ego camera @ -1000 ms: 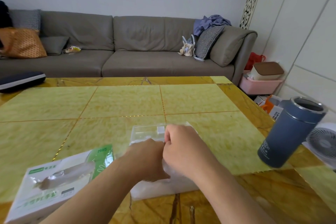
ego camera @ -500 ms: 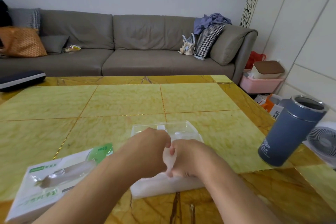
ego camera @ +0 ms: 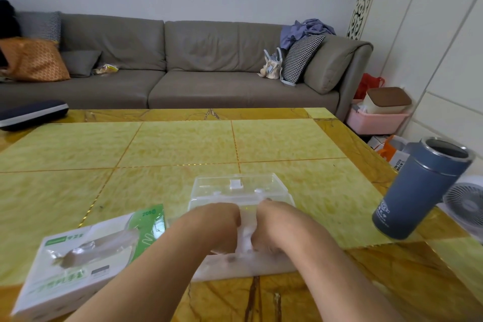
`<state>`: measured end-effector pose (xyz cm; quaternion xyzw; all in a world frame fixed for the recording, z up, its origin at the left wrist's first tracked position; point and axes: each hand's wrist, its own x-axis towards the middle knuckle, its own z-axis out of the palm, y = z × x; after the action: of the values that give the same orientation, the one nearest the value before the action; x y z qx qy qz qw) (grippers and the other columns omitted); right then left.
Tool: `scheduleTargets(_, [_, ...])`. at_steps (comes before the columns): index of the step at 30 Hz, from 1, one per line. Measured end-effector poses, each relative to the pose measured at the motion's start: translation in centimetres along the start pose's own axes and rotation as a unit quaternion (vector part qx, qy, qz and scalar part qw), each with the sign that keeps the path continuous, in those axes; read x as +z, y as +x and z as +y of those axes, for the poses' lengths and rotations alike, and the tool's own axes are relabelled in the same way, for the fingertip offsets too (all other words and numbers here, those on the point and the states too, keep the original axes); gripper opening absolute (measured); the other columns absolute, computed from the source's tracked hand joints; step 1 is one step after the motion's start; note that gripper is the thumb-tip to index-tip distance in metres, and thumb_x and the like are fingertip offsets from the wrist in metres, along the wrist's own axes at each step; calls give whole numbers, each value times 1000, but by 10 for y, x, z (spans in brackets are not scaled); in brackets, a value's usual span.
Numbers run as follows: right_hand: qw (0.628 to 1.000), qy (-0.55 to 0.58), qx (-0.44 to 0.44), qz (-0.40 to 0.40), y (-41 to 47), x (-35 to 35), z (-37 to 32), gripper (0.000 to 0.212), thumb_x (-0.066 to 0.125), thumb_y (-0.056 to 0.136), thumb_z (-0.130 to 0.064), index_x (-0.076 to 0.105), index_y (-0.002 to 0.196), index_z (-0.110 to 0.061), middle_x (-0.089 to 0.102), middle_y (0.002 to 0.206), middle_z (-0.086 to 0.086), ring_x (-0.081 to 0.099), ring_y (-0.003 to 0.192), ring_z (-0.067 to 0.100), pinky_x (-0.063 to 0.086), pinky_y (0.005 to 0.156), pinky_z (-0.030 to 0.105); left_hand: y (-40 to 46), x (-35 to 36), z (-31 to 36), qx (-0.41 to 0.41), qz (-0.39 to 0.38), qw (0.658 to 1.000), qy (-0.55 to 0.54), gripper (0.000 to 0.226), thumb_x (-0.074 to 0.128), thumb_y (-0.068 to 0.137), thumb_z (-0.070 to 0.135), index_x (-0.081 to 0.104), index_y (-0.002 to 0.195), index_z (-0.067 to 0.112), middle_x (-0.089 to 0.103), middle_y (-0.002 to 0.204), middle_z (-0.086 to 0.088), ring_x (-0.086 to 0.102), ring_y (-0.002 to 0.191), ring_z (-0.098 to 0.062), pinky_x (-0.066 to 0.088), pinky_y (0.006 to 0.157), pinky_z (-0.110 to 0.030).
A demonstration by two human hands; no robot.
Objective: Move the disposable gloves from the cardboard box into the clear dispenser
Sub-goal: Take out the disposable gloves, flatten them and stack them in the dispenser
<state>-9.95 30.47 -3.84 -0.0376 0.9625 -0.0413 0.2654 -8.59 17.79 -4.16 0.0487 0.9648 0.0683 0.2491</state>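
Both hands down in the clear dispenser, packing gloves in!

The left hand (ego camera: 220,227) and right hand (ego camera: 274,227) sit side by side inside the dispenser (ego camera: 235,189), fingers curled and pinching a filmy white wad of gloves (ego camera: 245,234) between them. A milky stack already fills the rigid, see-through tray, its hinged lid tipped open on the far side. The cardboard box (ego camera: 78,266) lies near left on the glossy yellow tiled surface (ego camera: 183,144), thin film showing in its slot, so some gloves probably remain.
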Motion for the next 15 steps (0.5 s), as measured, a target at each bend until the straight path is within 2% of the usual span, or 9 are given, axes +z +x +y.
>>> scheduleTargets(1, [1000,2,5,1,-3,-1,1,34,63,93,-12,55,125,-5,53,78,7,55,67,22,42,54,31,-1,1,1,-1,1,1000,1,58,60,94,5,48,146,25,51,91,7,53,68,-11,38,51,-21])
scheduleTargets(2, [1000,0,4,2,-2,-1,1,28,64,93,-11,57,120,-6,52,79,7,56,69,23,43,57,31,-1,2,0,-4,1,1000,5,56,60,93,4,51,144,25,54,97,5,58,74,-14,38,52,-21])
scheduleTargets(4, [1000,-9,1,-1,1,-1,-1,8,64,95,-12,58,90,-8,52,77,6,55,67,21,44,59,30,0,4,-1,-5,5,1000,2,53,62,92,7,53,141,26,61,114,1,62,88,-20,40,58,-23])
scheduleTargets(6, [999,-23,0,-36,0,-3,-4,19,63,98,-16,55,81,-10,53,78,5,54,67,20,47,69,32,0,4,-3,5,-2,1000,-2,54,63,93,10,50,142,27,62,123,1,57,93,-21,43,68,-26])
scheduleTargets(8, [997,-35,-8,-63,1,-5,-6,10,62,100,-19,63,98,-9,56,87,6,58,82,25,47,80,34,-2,2,-5,16,-12,1000,3,56,64,94,12,48,146,26,62,127,0,61,99,-21,48,76,-30])
scheduleTargets(9, [997,-33,-6,-73,2,-4,-6,16,62,100,-19,67,110,-8,57,92,8,58,89,26,47,81,35,-3,2,-6,15,-17,1000,2,60,64,95,12,46,149,27,62,130,0,63,103,-21,50,79,-30])
scheduleTargets(11, [995,-51,-13,-80,2,-4,-8,20,60,100,-18,69,113,-5,56,91,8,56,91,27,46,80,35,-7,0,-7,6,-13,1000,9,65,63,95,8,42,153,26,59,137,-1,63,109,-22,49,80,-29])
scheduleTargets(13, [993,-70,-9,-91,5,-2,-8,16,58,101,-17,64,90,-6,53,84,6,56,84,26,45,78,34,-10,-1,-7,-13,11,999,31,59,63,94,5,47,149,22,59,139,-1,62,118,-23,50,84,-30])
scheduleTargets(15, [993,-77,-5,-93,4,-1,-9,25,58,100,-15,56,75,-9,49,77,5,52,70,23,44,75,34,-13,-2,-4,-36,23,998,46,54,61,95,4,50,145,19,59,138,-3,61,122,-24,50,87,-30])
